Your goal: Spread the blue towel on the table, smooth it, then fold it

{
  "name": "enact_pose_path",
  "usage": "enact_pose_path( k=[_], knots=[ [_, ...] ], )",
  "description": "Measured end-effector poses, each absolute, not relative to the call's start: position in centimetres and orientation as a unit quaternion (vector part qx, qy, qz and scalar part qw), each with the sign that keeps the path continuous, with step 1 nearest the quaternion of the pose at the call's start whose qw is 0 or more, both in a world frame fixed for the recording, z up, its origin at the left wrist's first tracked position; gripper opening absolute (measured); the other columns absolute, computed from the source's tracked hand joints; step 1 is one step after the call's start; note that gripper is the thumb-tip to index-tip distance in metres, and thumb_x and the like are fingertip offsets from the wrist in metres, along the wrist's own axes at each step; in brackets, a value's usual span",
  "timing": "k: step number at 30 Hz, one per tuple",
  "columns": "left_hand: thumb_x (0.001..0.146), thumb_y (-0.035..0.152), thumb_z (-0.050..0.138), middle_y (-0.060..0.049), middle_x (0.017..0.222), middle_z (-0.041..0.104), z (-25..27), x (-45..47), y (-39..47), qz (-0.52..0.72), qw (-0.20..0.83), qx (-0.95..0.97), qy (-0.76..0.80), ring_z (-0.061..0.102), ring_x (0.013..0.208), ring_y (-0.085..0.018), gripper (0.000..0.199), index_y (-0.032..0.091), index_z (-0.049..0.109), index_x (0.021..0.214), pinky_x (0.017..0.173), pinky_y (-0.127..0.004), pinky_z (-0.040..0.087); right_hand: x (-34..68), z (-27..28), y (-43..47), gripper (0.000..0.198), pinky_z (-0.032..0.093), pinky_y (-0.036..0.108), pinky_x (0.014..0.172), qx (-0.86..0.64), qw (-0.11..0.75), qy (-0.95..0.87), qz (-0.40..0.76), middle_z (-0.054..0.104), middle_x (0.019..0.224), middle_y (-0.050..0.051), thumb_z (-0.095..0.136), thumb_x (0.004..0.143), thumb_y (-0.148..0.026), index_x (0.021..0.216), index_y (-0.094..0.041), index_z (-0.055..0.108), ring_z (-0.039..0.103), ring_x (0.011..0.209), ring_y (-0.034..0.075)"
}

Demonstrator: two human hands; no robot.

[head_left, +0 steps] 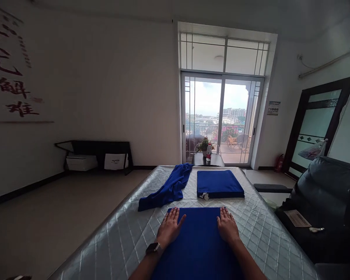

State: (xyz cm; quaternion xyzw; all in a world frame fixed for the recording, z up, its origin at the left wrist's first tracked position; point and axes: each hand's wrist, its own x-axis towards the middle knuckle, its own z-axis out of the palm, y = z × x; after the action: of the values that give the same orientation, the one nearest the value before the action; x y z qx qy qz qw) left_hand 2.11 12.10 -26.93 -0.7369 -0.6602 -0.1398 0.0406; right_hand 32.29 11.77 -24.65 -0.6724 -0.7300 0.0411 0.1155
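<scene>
A flat blue cloth [200, 245] lies before me on the silver quilted table cover [122, 233]. My left hand [171, 226] rests on its far left corner, fingers stretched out and thumb apart. On the far right corner lies my right hand [228, 224], also flat with fingers extended. Beyond the hands, a neat stack of folded blue cloth [218, 182] shows white tags at its near left corner. To the left of that stack, a crumpled blue cloth [170, 186] stretches diagonally. The near end of the flat cloth runs out of view between my forearms.
A black armchair [332, 194] stands close on the right, with a paper card [297, 218] on it. Past the table's far end is a small dark table [200, 160] with a plant and bottle. A black bench [102, 147] is against the left wall.
</scene>
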Motion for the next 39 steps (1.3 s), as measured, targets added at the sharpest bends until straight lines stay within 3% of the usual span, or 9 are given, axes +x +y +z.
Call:
enact_pose_path(
  k=[3, 16, 39],
  knots=[
    [0.099, 0.060, 0.016, -0.013, 0.155, 0.043, -27.4, -0.2, 11.7, -0.154, 0.055, -0.717, -0.677, 0.034, 0.146, -0.029, 0.071, 0.017, 0.036, 0.151, 0.117, -0.049, 0.032, 32.3, -24.9, 12.0, 0.064, 0.011, 0.037, 0.121, -0.674, 0.112, -0.730, 0.036, 0.021, 0.163, 0.008, 0.018, 0.098, -0.038, 0.155, -0.009, 0.025, 0.014, 0.151, 0.019],
    [0.095, 0.069, 0.014, -0.023, 0.154, 0.042, -28.2, -0.6, 11.9, -0.198, 0.063, -0.689, -0.694, 0.036, 0.144, -0.032, 0.089, 0.002, 0.039, 0.147, 0.118, -0.046, 0.030, 31.6, -24.6, 11.9, 0.063, 0.013, 0.037, 0.121, -0.683, 0.081, -0.726, 0.011, 0.022, 0.163, 0.009, 0.020, 0.098, -0.037, 0.155, -0.008, 0.024, 0.014, 0.151, 0.018],
    [0.096, 0.063, 0.020, -0.018, 0.156, 0.040, -29.1, -1.1, 12.5, -0.168, 0.070, -0.702, -0.688, 0.036, 0.145, -0.028, 0.079, 0.007, 0.041, 0.147, 0.117, -0.044, 0.030, 31.7, -24.8, 10.3, 0.065, 0.012, 0.037, 0.121, -0.669, 0.101, -0.735, 0.044, 0.021, 0.163, 0.009, 0.017, 0.098, -0.038, 0.155, -0.008, 0.024, 0.013, 0.151, 0.019]
  ],
)
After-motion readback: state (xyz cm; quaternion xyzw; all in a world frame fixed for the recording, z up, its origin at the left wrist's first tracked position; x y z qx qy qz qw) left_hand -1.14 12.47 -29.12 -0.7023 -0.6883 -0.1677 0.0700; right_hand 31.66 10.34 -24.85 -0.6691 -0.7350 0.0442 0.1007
